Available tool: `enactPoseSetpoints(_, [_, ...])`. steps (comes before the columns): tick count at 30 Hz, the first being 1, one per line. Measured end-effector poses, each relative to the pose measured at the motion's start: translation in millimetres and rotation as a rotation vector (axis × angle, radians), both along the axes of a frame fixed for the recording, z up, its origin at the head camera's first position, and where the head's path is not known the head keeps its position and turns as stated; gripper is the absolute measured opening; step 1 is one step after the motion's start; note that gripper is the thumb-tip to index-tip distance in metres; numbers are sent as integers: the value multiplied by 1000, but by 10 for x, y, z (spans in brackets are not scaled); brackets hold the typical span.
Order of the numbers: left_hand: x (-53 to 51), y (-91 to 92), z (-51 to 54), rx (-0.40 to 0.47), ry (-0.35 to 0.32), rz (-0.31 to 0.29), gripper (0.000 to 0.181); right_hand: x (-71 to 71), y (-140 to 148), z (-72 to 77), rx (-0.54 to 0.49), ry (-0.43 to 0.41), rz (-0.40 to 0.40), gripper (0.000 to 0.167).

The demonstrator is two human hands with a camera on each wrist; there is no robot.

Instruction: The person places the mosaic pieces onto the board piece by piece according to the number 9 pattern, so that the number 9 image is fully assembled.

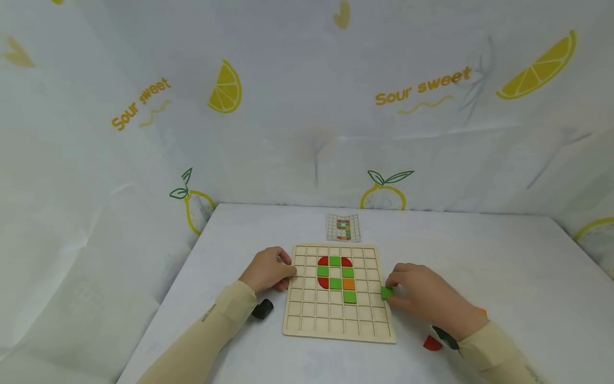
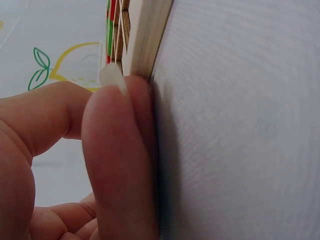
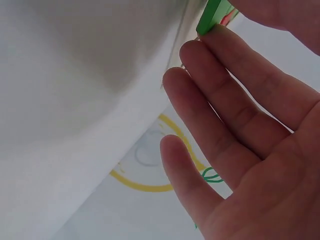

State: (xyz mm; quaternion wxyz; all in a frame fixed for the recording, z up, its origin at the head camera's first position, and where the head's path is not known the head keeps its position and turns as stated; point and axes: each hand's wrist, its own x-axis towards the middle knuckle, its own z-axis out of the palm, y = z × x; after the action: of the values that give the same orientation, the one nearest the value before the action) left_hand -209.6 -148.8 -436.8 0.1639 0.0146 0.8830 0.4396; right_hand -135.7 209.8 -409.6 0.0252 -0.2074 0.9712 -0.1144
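Note:
A light wooden grid board lies on the table, holding red rounded tiles, green square tiles and an orange square tile arranged like a 9. My left hand holds the board's left edge between thumb and fingers; the left wrist view has the thumb against the wooden side. At the board's right edge, my right hand pinches a green square tile between thumb and index finger. The right wrist view shows this tile edge-on, the other fingers extended beside it.
Behind the board stands a creased pattern card showing a similar figure. A red tile and a partly hidden orange piece lie near my right forearm. Black wrist gear shows by the left sleeve. A lemon-print cloth hangs behind the table.

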Motion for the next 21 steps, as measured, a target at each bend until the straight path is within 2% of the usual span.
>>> enactPoseSetpoints(10, [16, 5, 9, -7, 8, -4, 22, -34, -197, 36, -15, -11, 32, 17])
enactPoseSetpoints(21, [10, 1, 1, -2, 6, -4, 23, -14, -446, 53, -26, 33, 79, 14])
